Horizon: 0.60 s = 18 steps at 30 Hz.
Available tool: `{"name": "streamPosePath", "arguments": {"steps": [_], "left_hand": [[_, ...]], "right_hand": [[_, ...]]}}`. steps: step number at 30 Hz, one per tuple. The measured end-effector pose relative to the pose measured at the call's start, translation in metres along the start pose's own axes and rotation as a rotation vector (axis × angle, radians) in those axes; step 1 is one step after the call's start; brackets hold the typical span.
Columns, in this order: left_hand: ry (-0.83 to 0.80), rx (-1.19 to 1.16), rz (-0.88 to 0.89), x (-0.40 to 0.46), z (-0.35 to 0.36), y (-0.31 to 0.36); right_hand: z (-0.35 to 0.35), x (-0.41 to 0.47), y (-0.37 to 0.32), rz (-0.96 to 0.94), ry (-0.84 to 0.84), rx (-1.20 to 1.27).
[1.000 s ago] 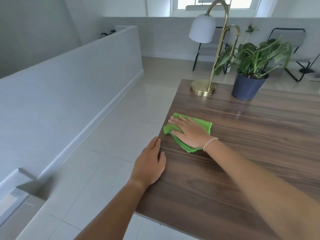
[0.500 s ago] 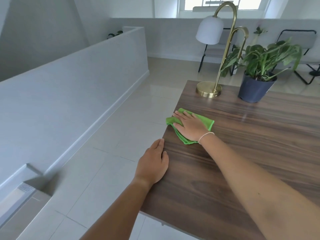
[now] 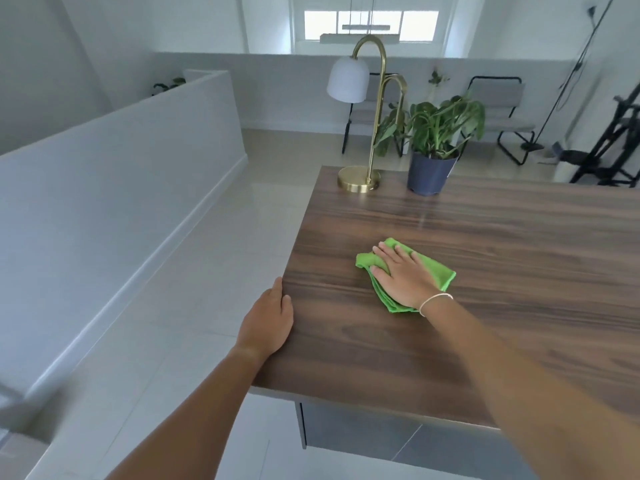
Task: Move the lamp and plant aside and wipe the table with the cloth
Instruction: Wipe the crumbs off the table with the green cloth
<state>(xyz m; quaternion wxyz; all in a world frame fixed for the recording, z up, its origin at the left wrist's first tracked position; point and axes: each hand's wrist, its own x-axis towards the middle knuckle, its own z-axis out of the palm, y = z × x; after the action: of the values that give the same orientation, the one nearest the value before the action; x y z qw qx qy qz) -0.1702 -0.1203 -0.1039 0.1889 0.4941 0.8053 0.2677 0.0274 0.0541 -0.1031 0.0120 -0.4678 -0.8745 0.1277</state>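
A folded green cloth (image 3: 439,270) lies on the dark wooden table (image 3: 519,258), a little in from its left edge. My right hand (image 3: 403,275) presses flat on the cloth with the fingers spread. My left hand (image 3: 268,318) rests on the table's left edge, fingers together, holding nothing. At the far left corner stands a brass lamp (image 3: 360,178) with a white shade. To its right, beside it, is a leafy plant in a dark blue pot (image 3: 429,173).
A low white wall (image 3: 121,174) runs along the left, with tiled floor (image 3: 214,271) between it and the table. Black-framed chairs (image 3: 502,109) and a black stand (image 3: 609,147) are beyond the table's far edge.
My right hand has slid the cloth away from the left edge, to the right and toward me. My left hand stays on the table's edge. The view has tilted up.
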Motion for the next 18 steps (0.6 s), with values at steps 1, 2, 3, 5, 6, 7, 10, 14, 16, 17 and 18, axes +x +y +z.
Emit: {"name": "streamPosePath", "arguments": {"steps": [1,2,3,5,6,7,10,14,16,17,18], "left_hand": [[-0.005,-0.019,0.005,0.001,0.000,-0.001],[-0.012,-0.044,0.006,0.002,0.000,-0.003],[-0.017,-0.078,0.005,0.002,0.000,-0.005],[-0.015,-0.164,-0.005,0.002,-0.001,-0.007],[-0.016,-0.197,-0.011,0.001,-0.002,-0.008],[-0.019,-0.216,-0.005,0.001,-0.002,-0.010],[-0.046,-0.218,0.065,-0.001,-0.003,-0.013],[-0.023,-0.220,0.111,-0.007,-0.002,-0.014],[-0.022,-0.224,0.109,-0.010,0.000,-0.013],[-0.022,-0.221,0.112,-0.011,0.001,-0.012],[-0.019,-0.215,0.113,-0.011,0.001,-0.011]], "right_hand": [[0.004,-0.004,-0.014,-0.023,-0.004,0.009],[0.008,-0.012,-0.027,-0.068,-0.012,0.015],[0.013,-0.024,-0.038,-0.125,-0.016,0.018],[0.022,-0.054,-0.050,-0.246,0.008,0.013],[0.024,-0.070,-0.050,-0.295,0.020,0.011],[0.027,-0.086,-0.046,-0.332,0.026,0.009],[0.022,-0.123,-0.016,-0.338,0.006,0.035],[0.003,-0.134,0.041,-0.097,0.025,0.077],[0.000,-0.119,0.052,0.065,0.050,0.057],[0.000,-0.109,0.049,0.130,0.058,0.037],[0.000,-0.097,0.041,0.175,0.064,0.016]]}}
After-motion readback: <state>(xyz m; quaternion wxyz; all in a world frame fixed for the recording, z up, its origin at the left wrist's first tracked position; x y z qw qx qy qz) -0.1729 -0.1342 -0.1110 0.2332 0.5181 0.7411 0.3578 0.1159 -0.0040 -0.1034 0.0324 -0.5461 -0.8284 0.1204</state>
